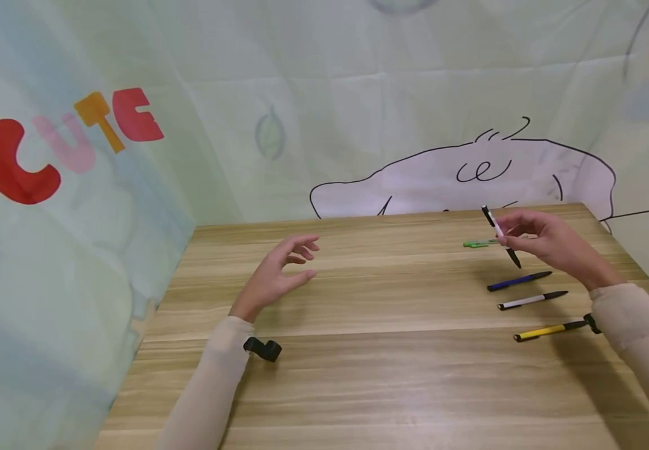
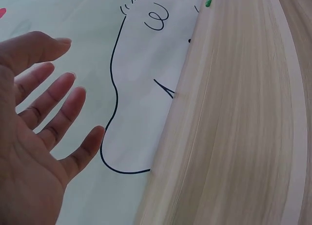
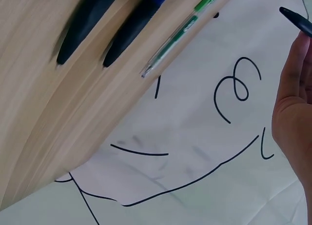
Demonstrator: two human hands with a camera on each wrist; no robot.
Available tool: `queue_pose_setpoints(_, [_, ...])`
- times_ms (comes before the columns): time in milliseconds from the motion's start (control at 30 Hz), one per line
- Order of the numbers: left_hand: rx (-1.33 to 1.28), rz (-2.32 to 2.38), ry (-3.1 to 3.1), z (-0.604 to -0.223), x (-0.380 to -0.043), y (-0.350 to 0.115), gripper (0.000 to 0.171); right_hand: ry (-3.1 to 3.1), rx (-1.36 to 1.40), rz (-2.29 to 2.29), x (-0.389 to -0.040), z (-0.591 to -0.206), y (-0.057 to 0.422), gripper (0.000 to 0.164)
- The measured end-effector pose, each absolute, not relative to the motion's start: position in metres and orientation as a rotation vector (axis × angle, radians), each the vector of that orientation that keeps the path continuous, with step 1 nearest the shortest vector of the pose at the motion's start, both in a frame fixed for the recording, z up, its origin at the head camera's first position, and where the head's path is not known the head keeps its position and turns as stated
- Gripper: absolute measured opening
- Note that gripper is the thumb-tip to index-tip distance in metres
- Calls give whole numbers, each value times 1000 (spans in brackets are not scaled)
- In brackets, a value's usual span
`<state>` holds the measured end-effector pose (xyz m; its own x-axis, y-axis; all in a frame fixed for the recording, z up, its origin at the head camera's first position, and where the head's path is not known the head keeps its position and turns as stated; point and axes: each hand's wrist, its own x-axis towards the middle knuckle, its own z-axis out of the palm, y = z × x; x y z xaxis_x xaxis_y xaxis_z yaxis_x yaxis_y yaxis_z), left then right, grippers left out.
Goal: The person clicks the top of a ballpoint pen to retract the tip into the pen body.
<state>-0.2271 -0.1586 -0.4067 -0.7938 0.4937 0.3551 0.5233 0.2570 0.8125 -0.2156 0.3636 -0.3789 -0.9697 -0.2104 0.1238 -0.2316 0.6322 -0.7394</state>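
Observation:
My right hand [image 1: 552, 242] pinches a white pen [image 1: 496, 224] with black ends between thumb and fingers, tilted above the table. In the right wrist view only the black tip of this pen [image 3: 295, 21] shows at the edge. Beneath and beside that hand lie a green pen [image 1: 477, 244], a blue pen [image 1: 518, 281], another white pen [image 1: 531, 300] and a yellow pen [image 1: 549, 331], roughly in a column. My left hand [image 1: 276, 273] hovers over the left part of the table, fingers loosely spread, holding nothing; the left wrist view shows its fingers [image 2: 63, 112] apart.
The wood-grain table [image 1: 381, 375] reaches back to a printed curtain [image 1: 324, 112] with a cartoon outline. Coloured letters [image 1: 17, 162] mark the curtain on the left. A black wrist strap piece [image 1: 264, 349] sits at my left sleeve.

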Motion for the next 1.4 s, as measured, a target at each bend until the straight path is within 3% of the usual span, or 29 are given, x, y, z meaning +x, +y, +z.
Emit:
queue_pose_setpoints(667, [-960, -1590, -2485, -410, -227, -181, 60, -2864, 640, 1145, -230, -388, 385, 36])
queue_pose_setpoints(1400, [-968, -1666, -2507, -389, -208, -173, 52, -2988, 976, 1064, -248, -399, 401, 38])
